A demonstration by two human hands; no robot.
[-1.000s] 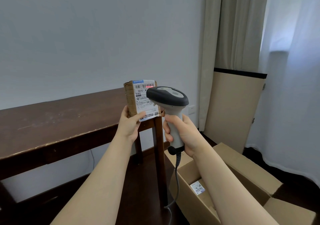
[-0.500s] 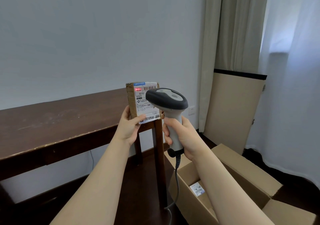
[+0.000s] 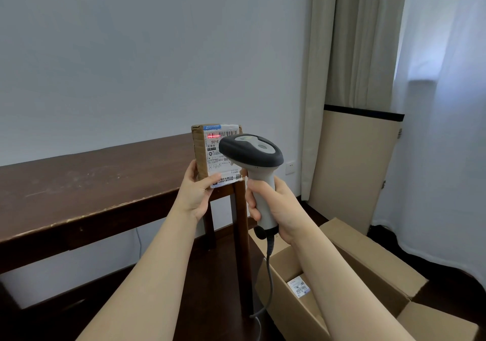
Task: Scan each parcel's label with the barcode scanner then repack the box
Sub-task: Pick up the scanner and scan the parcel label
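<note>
Box (image 3: 373, 261) stands open on the floor at your lower right, with one packed parcel (image 3: 298, 288) inside. Your right hand (image 3: 273, 201) grasps the barcode scanner (image 3: 251, 150) by its handle. Your left hand (image 3: 196, 193) holds the parcel (image 3: 200, 151) upright at the corner of the surface (image 3: 92, 183). The red scan line (image 3: 213, 136) appears to cover only the left part of the top barcode. A partial sweep or a tilted parcel may cause a failed read.
</note>
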